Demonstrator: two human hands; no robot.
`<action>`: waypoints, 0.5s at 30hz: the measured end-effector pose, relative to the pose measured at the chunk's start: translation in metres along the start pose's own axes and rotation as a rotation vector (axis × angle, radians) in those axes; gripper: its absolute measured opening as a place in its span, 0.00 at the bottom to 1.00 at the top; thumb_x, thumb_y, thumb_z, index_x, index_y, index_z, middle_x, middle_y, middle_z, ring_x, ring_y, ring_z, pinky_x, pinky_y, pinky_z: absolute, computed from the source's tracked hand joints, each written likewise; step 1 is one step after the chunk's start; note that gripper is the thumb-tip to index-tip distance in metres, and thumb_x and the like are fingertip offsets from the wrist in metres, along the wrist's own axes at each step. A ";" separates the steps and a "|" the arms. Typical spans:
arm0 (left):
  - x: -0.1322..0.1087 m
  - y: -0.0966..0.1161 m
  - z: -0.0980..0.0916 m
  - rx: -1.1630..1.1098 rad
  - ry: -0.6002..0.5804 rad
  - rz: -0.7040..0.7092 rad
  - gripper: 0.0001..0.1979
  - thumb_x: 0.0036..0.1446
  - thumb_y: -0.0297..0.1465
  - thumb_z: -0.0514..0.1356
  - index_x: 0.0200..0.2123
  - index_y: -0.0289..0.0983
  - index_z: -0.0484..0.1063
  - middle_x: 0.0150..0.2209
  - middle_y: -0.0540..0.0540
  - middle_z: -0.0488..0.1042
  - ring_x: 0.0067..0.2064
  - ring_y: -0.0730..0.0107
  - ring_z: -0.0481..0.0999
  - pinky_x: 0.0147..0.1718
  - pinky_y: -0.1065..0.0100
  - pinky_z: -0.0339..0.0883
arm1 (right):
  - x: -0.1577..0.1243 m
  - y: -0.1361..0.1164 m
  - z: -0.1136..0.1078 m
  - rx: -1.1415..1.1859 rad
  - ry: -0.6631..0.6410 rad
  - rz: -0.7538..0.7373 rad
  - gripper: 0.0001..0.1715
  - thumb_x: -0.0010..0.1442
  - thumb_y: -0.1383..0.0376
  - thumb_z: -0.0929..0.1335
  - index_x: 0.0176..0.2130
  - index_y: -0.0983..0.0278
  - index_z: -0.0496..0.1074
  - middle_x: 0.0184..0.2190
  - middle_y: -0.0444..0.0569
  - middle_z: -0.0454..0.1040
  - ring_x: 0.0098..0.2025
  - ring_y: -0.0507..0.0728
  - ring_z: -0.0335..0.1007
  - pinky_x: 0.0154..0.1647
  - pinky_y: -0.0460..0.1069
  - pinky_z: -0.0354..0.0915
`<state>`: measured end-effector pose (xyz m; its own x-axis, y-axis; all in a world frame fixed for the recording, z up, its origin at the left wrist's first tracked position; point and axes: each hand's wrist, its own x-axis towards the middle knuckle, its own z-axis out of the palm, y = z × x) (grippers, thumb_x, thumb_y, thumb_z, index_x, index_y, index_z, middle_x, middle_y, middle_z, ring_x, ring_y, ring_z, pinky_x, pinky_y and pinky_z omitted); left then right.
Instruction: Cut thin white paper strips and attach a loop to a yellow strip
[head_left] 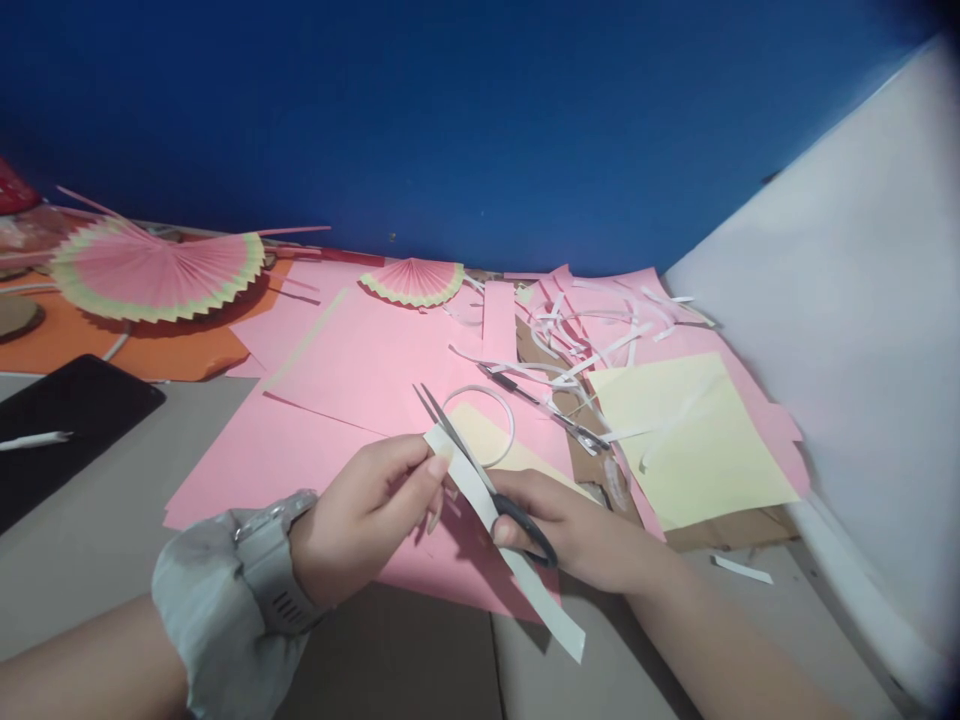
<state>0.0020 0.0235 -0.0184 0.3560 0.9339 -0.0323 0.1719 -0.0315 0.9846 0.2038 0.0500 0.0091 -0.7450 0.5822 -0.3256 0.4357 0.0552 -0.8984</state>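
Note:
My left hand [367, 515] pinches the upper end of a long white paper strip [540, 595] between thumb and fingers. My right hand [585, 535] grips black-handled scissors [480, 470], whose blades are parted and point up-left at the strip's top end. The strip hangs down to the right, over the edge of a large pink sheet [352, 370]. A grey watch sits on my left wrist [274, 565].
Pale yellow sheets [690, 440], several white paper trimmings [592, 340] and a second pair of scissors [555, 410] lie to the right. Two pleated pink fans [157, 270] [412, 280] rest at the back on orange paper. A black tablet with a pen [60, 430] lies left. A white board [862, 330] leans right.

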 end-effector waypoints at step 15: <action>-0.001 0.003 0.000 0.003 -0.001 0.010 0.18 0.63 0.35 0.46 0.22 0.36 0.61 0.20 0.52 0.64 0.23 0.77 0.65 0.25 0.73 0.60 | -0.001 0.002 0.000 -0.089 0.019 0.008 0.22 0.61 0.50 0.60 0.41 0.65 0.68 0.33 0.46 0.66 0.36 0.54 0.60 0.38 0.46 0.60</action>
<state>0.0017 0.0224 -0.0156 0.3584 0.9333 -0.0229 0.1712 -0.0417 0.9843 0.2052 0.0495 0.0075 -0.7320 0.5983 -0.3259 0.4851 0.1218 -0.8659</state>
